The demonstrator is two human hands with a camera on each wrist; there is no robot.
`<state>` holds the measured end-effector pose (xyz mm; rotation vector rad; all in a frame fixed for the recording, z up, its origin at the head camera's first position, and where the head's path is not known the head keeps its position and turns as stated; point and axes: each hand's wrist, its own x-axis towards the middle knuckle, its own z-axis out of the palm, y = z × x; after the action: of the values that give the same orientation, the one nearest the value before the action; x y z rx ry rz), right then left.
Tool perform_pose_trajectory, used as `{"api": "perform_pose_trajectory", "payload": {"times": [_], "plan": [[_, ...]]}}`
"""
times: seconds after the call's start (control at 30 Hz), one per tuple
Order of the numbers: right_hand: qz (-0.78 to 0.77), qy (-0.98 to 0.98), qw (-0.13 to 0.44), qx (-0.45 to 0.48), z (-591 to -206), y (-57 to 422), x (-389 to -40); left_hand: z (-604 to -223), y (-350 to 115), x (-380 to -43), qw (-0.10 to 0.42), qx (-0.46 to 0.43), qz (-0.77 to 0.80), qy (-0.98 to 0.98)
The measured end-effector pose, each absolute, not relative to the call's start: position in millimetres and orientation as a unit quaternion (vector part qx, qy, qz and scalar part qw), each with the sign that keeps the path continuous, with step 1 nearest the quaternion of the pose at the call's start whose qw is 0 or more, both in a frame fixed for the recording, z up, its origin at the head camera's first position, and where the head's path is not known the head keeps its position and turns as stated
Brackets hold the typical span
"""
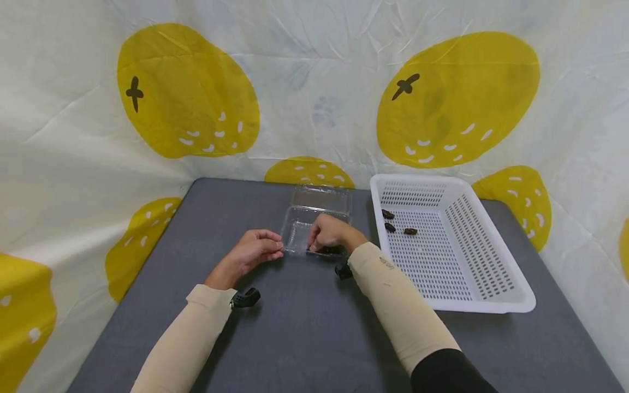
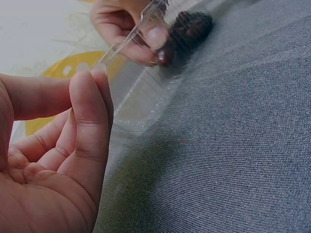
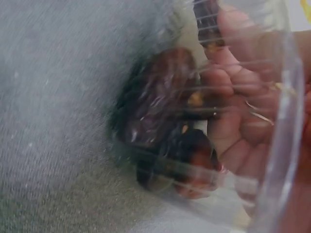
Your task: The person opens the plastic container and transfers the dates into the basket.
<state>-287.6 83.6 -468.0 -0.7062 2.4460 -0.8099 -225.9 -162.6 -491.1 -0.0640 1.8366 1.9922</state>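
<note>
A clear plastic clamshell box (image 1: 297,232) lies open on the dark table, its lid (image 1: 321,200) folded back toward the wall. At the front left corner, my left hand (image 1: 253,251) pinches the box's rim between thumb and fingertips. My right hand (image 1: 331,232) reaches down inside the box at the front right, fingers curled, and pinches a dark brown date (image 3: 208,22). Several more wrinkled dates (image 3: 163,97) lie together in the box beside those fingers, seen through its ribbed clear wall. The left wrist view also shows dates (image 2: 192,26) behind the plastic.
To the right of the box stands a white perforated plastic basket (image 1: 518,300), with three dates (image 1: 410,231) near its left side. A pale curtain (image 1: 314,98) with yellow fruit prints hangs behind the grey table (image 1: 295,333).
</note>
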Motion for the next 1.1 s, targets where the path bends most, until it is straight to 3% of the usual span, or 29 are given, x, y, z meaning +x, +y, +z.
{"api": "perform_pose_trajectory", "payload": {"times": [1.1], "plan": [[-0.409,0.858,0.17,-0.259,-387,120,-280,-487,-157,-223,0.214,-0.021,0.721,0.659]]}}
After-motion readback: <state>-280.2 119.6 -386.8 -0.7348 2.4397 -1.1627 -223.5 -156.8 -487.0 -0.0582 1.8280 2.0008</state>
